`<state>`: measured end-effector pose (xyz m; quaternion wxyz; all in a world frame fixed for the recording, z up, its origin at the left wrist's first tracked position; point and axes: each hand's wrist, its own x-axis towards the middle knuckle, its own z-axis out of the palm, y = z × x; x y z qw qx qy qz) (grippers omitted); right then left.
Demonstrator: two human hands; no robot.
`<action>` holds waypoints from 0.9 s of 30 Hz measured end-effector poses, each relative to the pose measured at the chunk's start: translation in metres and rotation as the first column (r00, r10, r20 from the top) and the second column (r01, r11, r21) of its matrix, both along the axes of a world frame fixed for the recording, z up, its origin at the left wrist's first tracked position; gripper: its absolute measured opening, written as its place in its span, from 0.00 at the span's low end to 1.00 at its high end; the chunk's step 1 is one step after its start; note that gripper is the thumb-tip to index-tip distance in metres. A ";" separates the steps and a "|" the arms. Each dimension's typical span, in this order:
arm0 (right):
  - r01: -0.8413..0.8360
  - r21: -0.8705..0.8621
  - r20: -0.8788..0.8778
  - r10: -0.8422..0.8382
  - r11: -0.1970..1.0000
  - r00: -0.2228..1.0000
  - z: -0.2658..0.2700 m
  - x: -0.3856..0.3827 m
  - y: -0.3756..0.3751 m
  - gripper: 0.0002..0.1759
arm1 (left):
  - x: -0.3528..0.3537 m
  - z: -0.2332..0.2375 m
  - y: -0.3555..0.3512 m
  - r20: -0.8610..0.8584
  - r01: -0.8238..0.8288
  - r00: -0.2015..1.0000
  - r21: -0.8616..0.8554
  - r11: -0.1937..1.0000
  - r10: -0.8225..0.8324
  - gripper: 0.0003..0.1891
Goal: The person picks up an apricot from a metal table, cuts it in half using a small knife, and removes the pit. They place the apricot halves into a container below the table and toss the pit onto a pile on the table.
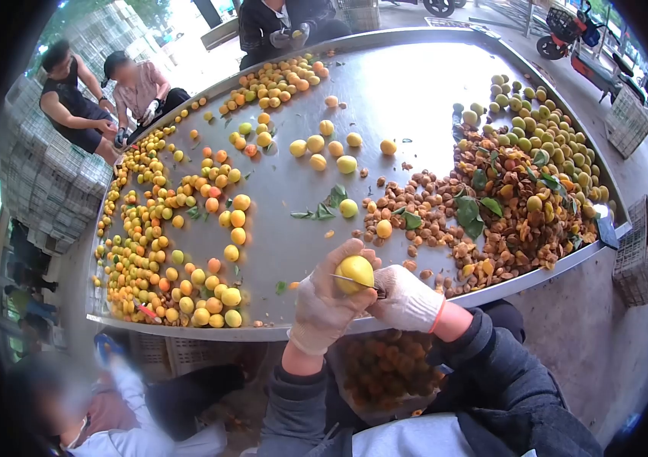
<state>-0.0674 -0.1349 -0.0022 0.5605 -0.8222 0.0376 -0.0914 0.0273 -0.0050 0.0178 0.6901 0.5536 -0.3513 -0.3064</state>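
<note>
By the tabletop [278, 251], left hand [324, 303] cups fruit [356, 271].

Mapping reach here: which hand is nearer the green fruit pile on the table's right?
Right: the right hand is left of the pile; the left hand is even farther left.

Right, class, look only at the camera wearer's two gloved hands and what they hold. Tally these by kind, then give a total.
Left hand and right hand, both gloved: 2
Yellow fruit, in the left hand: 1
Knife, in the right hand: 1
Total: 4
</note>
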 end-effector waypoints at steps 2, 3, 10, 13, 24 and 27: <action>0.100 -0.115 -0.092 -0.110 0.988 0.990 0.000 0.000 0.004 0.07 | -0.006 -0.003 -0.005 0.008 -0.088 0.996 0.008 0.996 0.088 0.33; 0.212 -0.230 -0.024 -0.223 0.950 0.974 -0.003 0.001 0.006 0.07 | -0.010 -0.005 -0.007 0.008 -0.176 0.984 0.023 0.984 0.175 0.33; 0.260 -0.297 0.016 -0.267 0.919 0.964 -0.003 0.003 -0.001 0.08 | -0.015 -0.014 -0.016 0.317 -0.331 0.901 0.064 0.941 0.296 0.34; 0.010 0.043 -0.237 0.000 0.999 0.971 0.011 -0.002 -0.014 0.07 | -0.004 -0.009 -0.008 0.044 -0.118 0.992 0.085 0.989 0.114 0.32; 0.151 0.236 -0.086 -0.134 0.960 0.987 0.008 -0.016 -0.039 0.12 | 0.013 -0.006 0.004 -0.589 -0.080 0.808 -0.128 0.988 -0.011 0.30; 0.314 0.441 -0.094 -0.304 0.841 0.948 0.031 -0.014 -0.033 0.09 | 0.019 -0.024 0.002 -0.561 -0.047 0.826 -0.162 0.986 -0.053 0.31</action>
